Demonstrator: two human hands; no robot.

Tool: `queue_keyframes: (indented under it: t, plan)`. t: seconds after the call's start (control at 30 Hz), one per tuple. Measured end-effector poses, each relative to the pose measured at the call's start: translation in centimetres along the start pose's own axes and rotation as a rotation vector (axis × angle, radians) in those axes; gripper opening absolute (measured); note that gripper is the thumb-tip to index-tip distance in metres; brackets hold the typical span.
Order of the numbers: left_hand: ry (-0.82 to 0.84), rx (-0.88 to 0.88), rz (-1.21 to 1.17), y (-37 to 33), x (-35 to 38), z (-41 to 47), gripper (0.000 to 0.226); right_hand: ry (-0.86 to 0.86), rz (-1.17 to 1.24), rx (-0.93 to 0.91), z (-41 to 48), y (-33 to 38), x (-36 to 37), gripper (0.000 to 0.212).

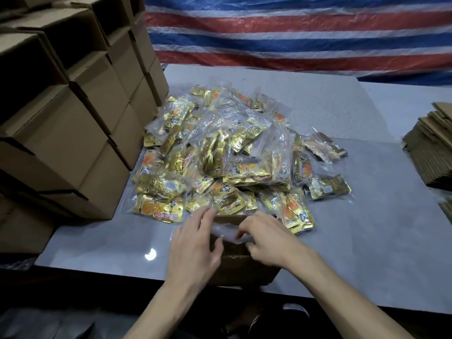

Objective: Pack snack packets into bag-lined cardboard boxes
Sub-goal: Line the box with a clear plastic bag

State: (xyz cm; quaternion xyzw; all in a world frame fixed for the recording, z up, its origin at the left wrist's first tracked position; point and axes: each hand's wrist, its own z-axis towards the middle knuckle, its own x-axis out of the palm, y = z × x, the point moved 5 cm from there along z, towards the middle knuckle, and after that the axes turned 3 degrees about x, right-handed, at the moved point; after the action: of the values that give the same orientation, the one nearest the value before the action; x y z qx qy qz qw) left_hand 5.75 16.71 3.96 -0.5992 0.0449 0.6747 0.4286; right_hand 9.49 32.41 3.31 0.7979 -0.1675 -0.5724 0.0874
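A small open cardboard box (247, 272) sits at the table's near edge, mostly hidden under my hands. A clear plastic bag (226, 230) lies across its mouth. My left hand (195, 245) rests over the box's left side with fingers spread onto the bag. My right hand (265, 241) is over the right side, its fingertips pinching the bag. Just behind the box a big heap of gold snack packets (227, 157), many in clear bags, covers the middle of the grey table (367, 216).
Stacked closed cardboard boxes (73, 113) form a wall on the left, reaching the heap. A pile of flat folded cartons (435, 148) lies at the right edge. A striped red, white and blue tarp (293, 33) hangs behind the table.
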Motion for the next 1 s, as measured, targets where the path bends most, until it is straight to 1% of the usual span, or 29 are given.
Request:
queue_keyframes:
  t: [0.03, 0.07, 0.1, 0.13, 0.2, 0.23, 0.27, 0.33, 0.43, 0.47, 0.5, 0.57, 0.67, 0.77, 0.8, 0.83, 0.9, 0.97, 1.0]
  plan:
    - [0.074, 0.010, 0.065, 0.1, 0.2, 0.7, 0.059, -0.022, 0.022, 0.018, -0.1, -0.2, 0.0, 0.042]
    - [0.153, 0.018, 0.140, 0.2, 0.5, 1.3, 0.054, -0.045, 0.060, 0.048, -0.1, -0.6, 0.0, 0.048]
    - [0.234, 0.024, 0.186, 0.4, 0.9, 1.8, 0.044, -0.060, 0.084, 0.075, -0.2, -0.9, -0.1, 0.053]
    - [0.291, 0.041, 0.213, 0.4, 1.1, 2.2, 0.033, -0.066, 0.074, 0.091, -0.2, -1.1, -0.2, 0.052]
    - [0.362, 0.104, 0.245, 0.2, 1.2, 2.7, 0.017, -0.078, -0.037, 0.090, -0.3, -1.2, -0.7, 0.035]
    - [0.364, 0.124, 0.236, 0.2, 0.9, 2.9, 0.015, -0.087, -0.078, 0.079, -0.6, -1.1, -1.0, 0.024]
    - [0.340, 0.134, 0.211, 0.3, 0.4, 3.0, 0.017, -0.098, -0.078, 0.073, -0.9, -1.1, -1.5, 0.019]
    - [0.222, 0.158, 0.117, 0.5, -0.6, 3.1, 0.026, -0.170, -0.007, 0.048, -1.6, -1.3, -2.7, 0.017]
    - [0.059, 0.182, -0.024, 0.2, -2.3, 2.9, 0.031, -0.472, 0.104, -0.043, -3.3, -1.0, -5.2, 0.005]
    - [0.032, 0.163, -0.062, 0.2, -2.6, 2.9, 0.031, -0.545, 0.152, -0.058, -3.8, -0.8, -5.9, 0.002]
    - [0.019, 0.132, -0.092, 0.3, -2.8, 3.0, 0.031, -0.580, 0.205, -0.060, -4.1, -0.7, -6.3, 0.003]
    - [0.034, 0.068, -0.123, 0.6, -2.7, 3.1, 0.031, -0.551, 0.281, -0.048, -4.0, -0.7, -6.6, 0.005]
    - [0.134, 0.012, -0.144, 0.9, -2.5, 3.3, 0.029, -0.383, 0.291, 0.009, -3.2, -1.3, -5.9, 0.010]
    - [0.203, -0.076, -0.312, 1.5, -2.7, 3.6, 0.008, -0.338, 0.468, 0.040, -3.0, -1.9, -5.4, 0.013]
    - [0.219, -0.106, -0.365, 1.6, -2.8, 3.8, 0.004, -0.336, 0.517, 0.048, -2.8, -2.0, -5.3, 0.014]
    - [0.242, -0.127, -0.395, 1.7, -2.7, 3.9, 0.006, -0.331, 0.533, 0.055, -2.7, -2.1, -5.3, 0.014]
    - [0.314, -0.138, -0.353, 1.8, -2.3, 4.2, 0.002, -0.300, 0.476, 0.068, -2.2, -2.0, -5.2, 0.012]
    - [0.347, -0.093, -0.172, 1.6, -1.8, 4.2, 0.008, -0.282, 0.350, 0.072, -1.7, -1.9, -4.7, 0.008]
    - [0.320, -0.053, -0.097, 1.4, -1.7, 4.1, 0.012, -0.290, 0.298, 0.067, -1.6, -1.8, -4.3, 0.010]
